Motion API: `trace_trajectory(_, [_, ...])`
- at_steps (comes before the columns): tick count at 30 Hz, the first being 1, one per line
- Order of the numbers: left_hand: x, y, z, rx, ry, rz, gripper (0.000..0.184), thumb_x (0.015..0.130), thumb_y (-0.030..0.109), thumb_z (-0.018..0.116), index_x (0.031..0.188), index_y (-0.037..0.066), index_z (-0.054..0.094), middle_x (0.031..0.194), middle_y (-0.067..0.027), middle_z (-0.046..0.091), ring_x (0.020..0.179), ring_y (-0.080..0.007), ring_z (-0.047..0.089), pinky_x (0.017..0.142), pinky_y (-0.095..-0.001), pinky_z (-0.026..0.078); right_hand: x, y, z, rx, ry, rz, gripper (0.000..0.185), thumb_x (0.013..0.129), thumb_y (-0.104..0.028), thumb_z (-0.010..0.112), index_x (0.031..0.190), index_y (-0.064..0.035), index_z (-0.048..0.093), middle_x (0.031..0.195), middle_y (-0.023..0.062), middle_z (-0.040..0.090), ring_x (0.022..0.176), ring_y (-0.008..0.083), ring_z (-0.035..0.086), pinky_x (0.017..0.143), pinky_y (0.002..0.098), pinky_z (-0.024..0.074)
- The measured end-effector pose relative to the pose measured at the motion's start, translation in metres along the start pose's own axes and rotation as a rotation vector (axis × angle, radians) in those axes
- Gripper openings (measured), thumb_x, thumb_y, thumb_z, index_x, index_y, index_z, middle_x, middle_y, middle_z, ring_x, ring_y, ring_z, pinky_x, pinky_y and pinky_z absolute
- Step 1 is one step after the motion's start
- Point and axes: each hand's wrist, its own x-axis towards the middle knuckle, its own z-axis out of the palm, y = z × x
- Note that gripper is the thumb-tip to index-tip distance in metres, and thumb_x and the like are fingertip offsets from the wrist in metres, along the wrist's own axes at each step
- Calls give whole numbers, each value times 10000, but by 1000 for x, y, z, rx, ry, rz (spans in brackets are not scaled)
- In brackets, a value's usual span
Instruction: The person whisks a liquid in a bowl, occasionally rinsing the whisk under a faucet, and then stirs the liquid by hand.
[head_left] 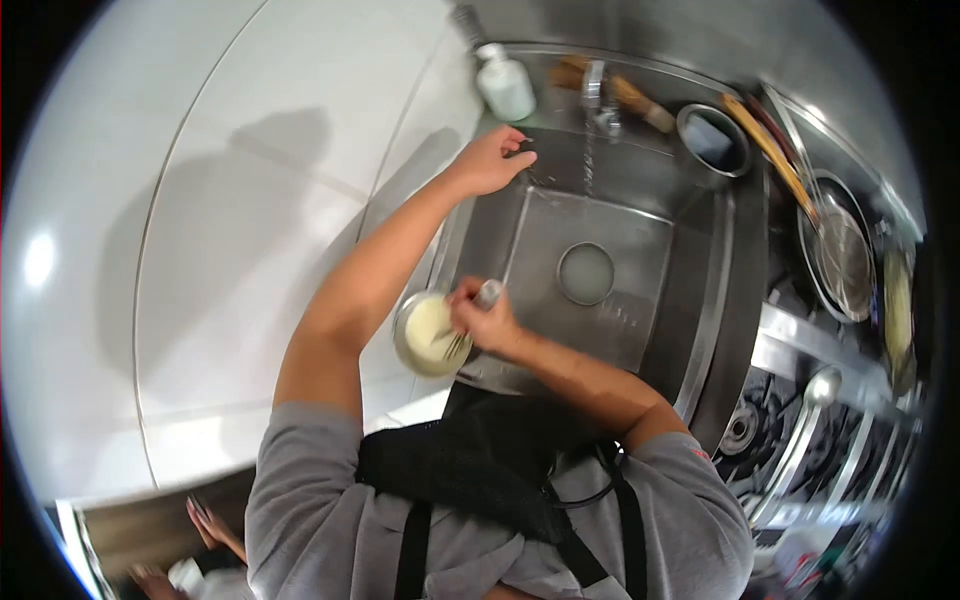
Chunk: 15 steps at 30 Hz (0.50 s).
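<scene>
My right hand (pixel 482 315) is closed round the handle of a metal whisk (pixel 457 345), whose wires dip into a bowl (pixel 405 350) of pale yellow mixture (pixel 428 325). The bowl sits at the sink's near left edge. Further forward, my left hand (pixel 493 162) hovers over the left rim of the steel sink (pixel 620 290), fingers bent, thumb and fingertips close together. Whether anything small is between them is too blurred to tell. Water runs from the faucet (pixel 594 90) into the sink.
A soap bottle (pixel 507 85) stands at the sink's back left corner. Behind the sink lie a wooden brush (pixel 640 103) and a metal container (pixel 713 140). A strainer (pixel 842 255) and a stove (pixel 745 430) are on the right. Another person's hands (pixel 208 525) show at lower left.
</scene>
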Motion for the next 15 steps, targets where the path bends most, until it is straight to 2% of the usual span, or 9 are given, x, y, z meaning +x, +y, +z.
trace_trajectory(1, [-22,-7,-8,19,37,-19,471,884,363,652,1195,17,578,1170,-161,633,1118,-246,588,937,-354,465,0,1,0,37,-22,-68,230,881,-41,597,679,-50,488,599,-22,504,530,59,480,468,261,409])
trace_trajectory(3, [-72,-32,-14,19,127,-70,468,883,363,653,1191,19,579,1173,-161,632,1119,-251,588,937,-355,464,-1,-4,2,92,-38,-4,240,886,-46,592,679,-55,472,566,4,508,480,86,487,447,270,396])
trace_trajectory(5, [-126,-45,-14,69,209,-105,416,881,328,656,1166,32,588,1155,-157,636,1107,-271,593,924,-367,465,1,-1,2,18,-82,-35,251,890,-63,594,679,-59,459,538,20,504,449,105,483,437,276,384])
trace_trajectory(9, [-238,-84,19,23,433,-203,331,880,243,652,1136,41,597,1106,-164,638,1084,-305,593,907,-389,464,3,-2,7,17,-172,-27,250,909,-60,563,693,-59,438,523,35,488,451,114,466,456,285,395])
trace_trajectory(11, [-285,-90,37,112,619,-99,319,864,205,639,1114,15,583,1052,-212,620,1007,-398,578,875,-437,464,4,-7,11,74,-200,-65,259,914,-41,541,689,-60,415,524,42,466,449,124,449,472,314,418])
trace_trajectory(15, [-338,-94,72,123,809,-146,309,855,175,642,1100,4,561,1024,-206,618,976,-406,575,851,-447,463,9,-13,20,53,-194,-32,287,913,-31,536,670,-67,389,521,49,452,439,130,438,469,332,433])
